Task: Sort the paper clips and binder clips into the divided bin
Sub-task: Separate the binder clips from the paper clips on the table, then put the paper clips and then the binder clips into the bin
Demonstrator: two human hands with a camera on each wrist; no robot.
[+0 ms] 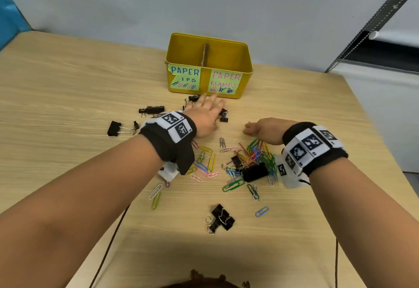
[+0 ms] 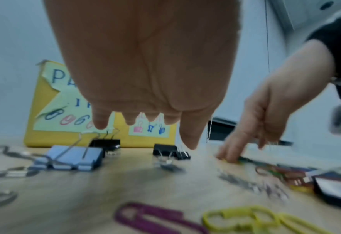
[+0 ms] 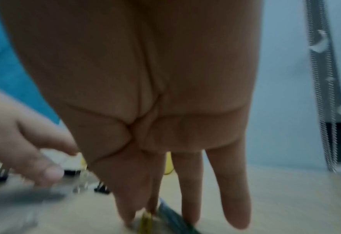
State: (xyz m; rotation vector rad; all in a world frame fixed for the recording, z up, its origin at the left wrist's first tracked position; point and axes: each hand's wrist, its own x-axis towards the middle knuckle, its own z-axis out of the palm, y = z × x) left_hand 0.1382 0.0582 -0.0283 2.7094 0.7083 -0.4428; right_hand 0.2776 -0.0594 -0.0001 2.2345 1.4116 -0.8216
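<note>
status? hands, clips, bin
Left hand open over black binder clips. Right hand pinching coloured paper clips. Yellow divided tin looks empty. Nothing blocking.

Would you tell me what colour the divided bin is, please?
The divided bin is yellow, seen best in the head view.

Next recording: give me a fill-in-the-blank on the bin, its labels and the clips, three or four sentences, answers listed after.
1. The divided bin is ____ in colour.
2. The label on its right compartment reads "PAPER ____".
3. The clips lie on the wooden ____, not in the bin.
4. The left hand reaches over the black ____ clips near the bin.

Answers: yellow; CLAMPS; table; binder
</note>
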